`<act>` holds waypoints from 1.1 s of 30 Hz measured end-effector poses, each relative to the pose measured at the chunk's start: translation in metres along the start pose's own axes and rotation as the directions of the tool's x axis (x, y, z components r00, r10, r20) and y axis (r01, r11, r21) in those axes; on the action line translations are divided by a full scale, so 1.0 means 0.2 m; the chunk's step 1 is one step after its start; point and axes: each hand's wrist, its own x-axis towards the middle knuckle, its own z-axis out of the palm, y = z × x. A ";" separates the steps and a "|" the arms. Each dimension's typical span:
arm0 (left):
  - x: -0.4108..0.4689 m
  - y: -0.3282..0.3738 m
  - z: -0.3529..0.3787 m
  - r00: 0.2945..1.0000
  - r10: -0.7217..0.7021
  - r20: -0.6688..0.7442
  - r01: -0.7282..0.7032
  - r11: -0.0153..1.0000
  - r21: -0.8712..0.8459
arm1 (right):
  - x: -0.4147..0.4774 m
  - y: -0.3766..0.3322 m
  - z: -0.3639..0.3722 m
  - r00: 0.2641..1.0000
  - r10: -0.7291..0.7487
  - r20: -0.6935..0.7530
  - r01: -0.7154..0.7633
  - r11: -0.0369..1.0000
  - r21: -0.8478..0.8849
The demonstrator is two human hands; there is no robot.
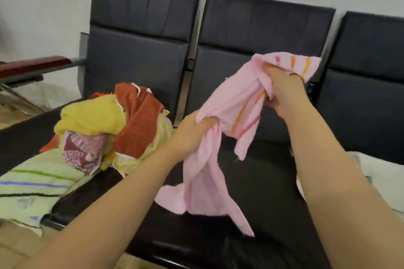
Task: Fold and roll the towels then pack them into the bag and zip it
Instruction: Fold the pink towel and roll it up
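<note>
Pink towel [220, 137] with orange and pink stripes (the seats [140, 54] are black)

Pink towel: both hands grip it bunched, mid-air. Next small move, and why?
Probably pull the hands apart to spread the pink towel flat. The left hand and right hand each grip a crumpled bunch, the rest hangs twisted over the seat, so it cannot be folded yet.
</note>
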 end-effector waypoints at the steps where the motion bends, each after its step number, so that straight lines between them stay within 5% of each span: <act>1: 0.01 -0.02 0.04 0.995 -0.100 0.029 0.102 0.993 -0.063 | 0.05 0.03 -0.07 1.000 -0.004 -0.005 0.004 1.000 0.000; 3: 0.03 -0.12 0.11 0.945 -0.316 0.079 0.321 0.946 -0.047 | 0.08 0.16 -0.25 0.998 -0.067 0.020 0.070 0.949 -0.308; 6: 0.01 -0.34 0.19 0.850 -0.524 0.041 0.500 0.830 0.246 | 0.07 0.43 -0.48 1.000 0.028 -0.004 -0.019 0.600 -0.800; 10: -0.09 -0.58 0.30 0.843 -0.538 0.028 0.342 0.575 0.743 | -0.07 0.84 -0.58 0.990 0.130 0.059 0.019 0.290 -0.957; 12: -0.14 -0.66 0.37 0.852 -0.521 0.062 0.272 0.539 0.797 | -0.19 1.02 -0.57 0.937 0.315 0.150 0.048 0.308 -0.950; 14: -0.18 -0.69 0.42 0.873 -0.488 0.001 0.279 0.500 0.820 | -0.32 1.18 -0.54 0.875 0.404 0.267 0.058 0.459 -0.886; 16: -0.21 -0.70 0.46 0.901 -0.430 -0.052 0.249 0.418 0.874 | -0.44 1.30 -0.49 0.837 0.351 0.420 0.194 0.529 -0.826; 18: -0.22 -0.70 0.48 0.921 -0.389 -0.013 0.178 0.392 0.903 | -0.49 1.38 -0.45 0.800 0.276 0.533 0.365 0.481 -0.797; 20: -0.22 -0.71 0.49 0.934 -0.351 0.062 0.096 0.415 0.905 | -0.49 1.40 -0.43 0.801 0.223 0.555 0.380 0.528 -0.760; 23: -0.21 -0.71 0.46 0.950 -0.312 -0.029 0.195 0.516 0.834 | -0.43 1.34 -0.49 0.843 0.148 0.517 0.364 0.550 -0.752; 25: -0.17 -0.68 0.41 0.917 -0.350 -0.189 0.388 0.682 0.619 | -0.36 1.25 -0.58 0.884 0.156 0.440 0.297 0.538 -0.789; 27: -0.12 -0.67 0.37 0.768 -0.534 -0.353 0.593 0.801 0.079 | -0.29 1.18 -0.65 0.903 0.244 0.353 0.221 0.440 -0.870; 29: -0.11 -0.66 0.34 0.631 -0.708 -0.317 0.637 0.706 -0.310 | -0.27 1.17 -0.67 0.916 0.293 0.275 0.205 0.246 -0.947; 31: -0.12 -0.66 0.33 0.583 -0.760 -0.286 0.740 0.643 -0.199 | -0.29 1.21 -0.62 0.920 0.185 0.346 0.301 0.229 -0.925; 33: -0.17 -0.65 0.36 0.668 -0.701 -0.251 0.740 0.588 0.326 | -0.36 1.27 -0.55 0.830 0.128 0.542 0.467 0.371 -0.803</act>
